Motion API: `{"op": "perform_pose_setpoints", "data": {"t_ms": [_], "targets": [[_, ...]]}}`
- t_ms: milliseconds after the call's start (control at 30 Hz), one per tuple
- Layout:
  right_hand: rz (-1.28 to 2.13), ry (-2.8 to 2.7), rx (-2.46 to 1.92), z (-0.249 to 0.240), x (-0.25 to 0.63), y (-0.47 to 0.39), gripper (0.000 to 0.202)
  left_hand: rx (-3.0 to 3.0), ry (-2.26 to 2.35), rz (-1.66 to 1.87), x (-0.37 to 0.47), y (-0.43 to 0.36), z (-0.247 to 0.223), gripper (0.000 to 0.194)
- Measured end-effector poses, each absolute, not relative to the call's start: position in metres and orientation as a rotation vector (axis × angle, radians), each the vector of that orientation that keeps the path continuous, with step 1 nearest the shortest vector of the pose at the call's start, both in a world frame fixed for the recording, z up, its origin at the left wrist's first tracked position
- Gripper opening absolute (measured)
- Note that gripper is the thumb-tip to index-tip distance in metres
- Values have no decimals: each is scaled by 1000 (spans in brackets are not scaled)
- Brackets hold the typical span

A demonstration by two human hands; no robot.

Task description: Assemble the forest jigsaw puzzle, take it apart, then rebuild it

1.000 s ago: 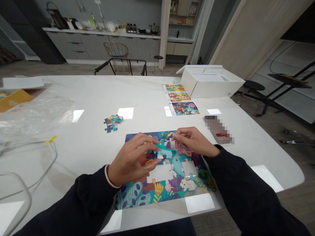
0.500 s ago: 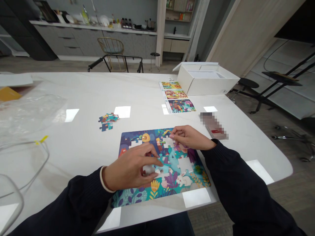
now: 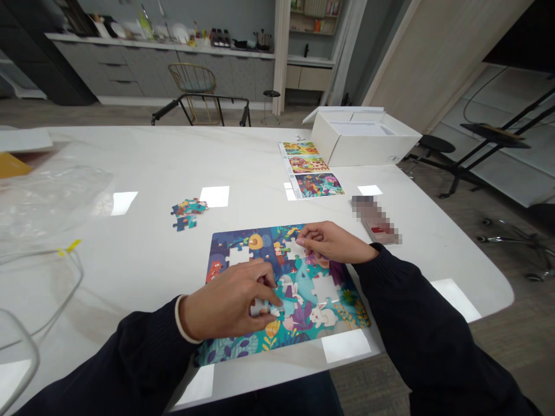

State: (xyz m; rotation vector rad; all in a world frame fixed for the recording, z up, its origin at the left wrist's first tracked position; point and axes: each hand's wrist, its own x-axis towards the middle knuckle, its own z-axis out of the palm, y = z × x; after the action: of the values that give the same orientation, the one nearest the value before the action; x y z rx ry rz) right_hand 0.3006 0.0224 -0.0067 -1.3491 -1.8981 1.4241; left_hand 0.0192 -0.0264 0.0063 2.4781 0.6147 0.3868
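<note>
A colourful jigsaw puzzle (image 3: 236, 346) lies on the table, with white gaps where its tray shows through. Over its left-middle part, my left hand (image 3: 236, 300) has thumb and index finger pinched at a teal puzzle piece (image 3: 278, 309), mostly covered by the fingers. My right hand (image 3: 332, 241) rests at the upper right of the puzzle with fingers curled together beside a white gap. Whatever its fingertips hold, if anything, is hidden. Several loose puzzle pieces (image 3: 188, 212) form a small heap left of the puzzle.
Behind the puzzle lies a picture sheet (image 3: 318, 185) beside an open white box (image 3: 373, 147). A pixelated flat object (image 3: 376, 219) is on the right. Clear plastic wrap (image 3: 52, 196) and a grey cable (image 3: 80, 277) occupy the left side of the white table (image 3: 143, 254).
My left fingers have closed and lowered onto the puzzle, and a rabbit picture now shows just beyond them. The right hand has barely moved. The view has shifted slightly.
</note>
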Motion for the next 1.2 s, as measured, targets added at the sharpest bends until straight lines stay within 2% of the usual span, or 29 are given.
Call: {"op": "perform_pose_setpoints", "data": {"t_ms": [400, 600, 767, 967, 1200], "targets": [[1493, -1882, -1401, -4, 302, 24, 46, 2396, 649, 418, 15, -20, 8, 18], [1517, -1870, -1408, -4, 302, 26, 43, 2430, 668, 453, 60, -31, 22, 18], [1517, -1859, -1383, -4, 303, 26, 42, 2544, 735, 435, 103, -44, 9, 19], [1522, -1826, -1407, -2, 301, 25, 39, 2503, 752, 398, 110, -49, -2, 15], [1516, -1828, -1387, -4, 301, 26, 39, 2592, 780, 335, 108, -54, 3, 20]]}}
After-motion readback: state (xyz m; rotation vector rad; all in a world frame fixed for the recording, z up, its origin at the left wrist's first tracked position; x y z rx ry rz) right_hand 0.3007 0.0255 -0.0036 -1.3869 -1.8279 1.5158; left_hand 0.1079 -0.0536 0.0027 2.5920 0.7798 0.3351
